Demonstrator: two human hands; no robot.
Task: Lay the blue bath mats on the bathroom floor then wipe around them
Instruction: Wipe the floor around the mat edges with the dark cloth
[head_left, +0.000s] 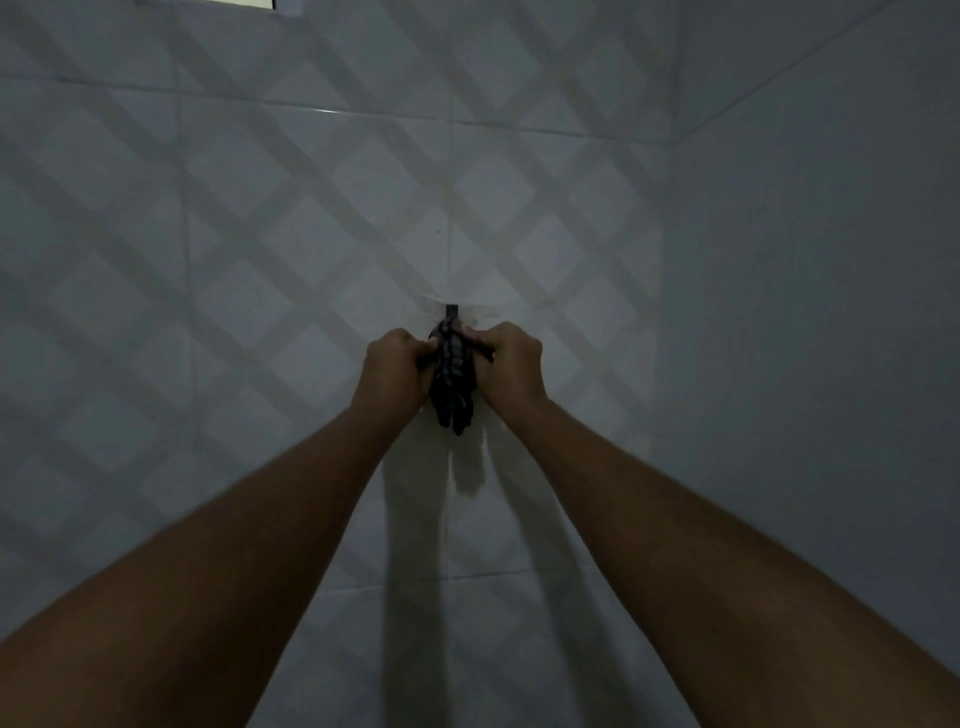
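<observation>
Where the dim diamond-tiled wall (260, 249) bears a hook (451, 310), left hand (395, 366) and right hand (511, 364) pinch a dark cloth (453, 387).

No text, label, brand, number or sign can be read; the tiled wall (260, 208) and the dark cloth (453, 379) bear no legible marking.
</observation>
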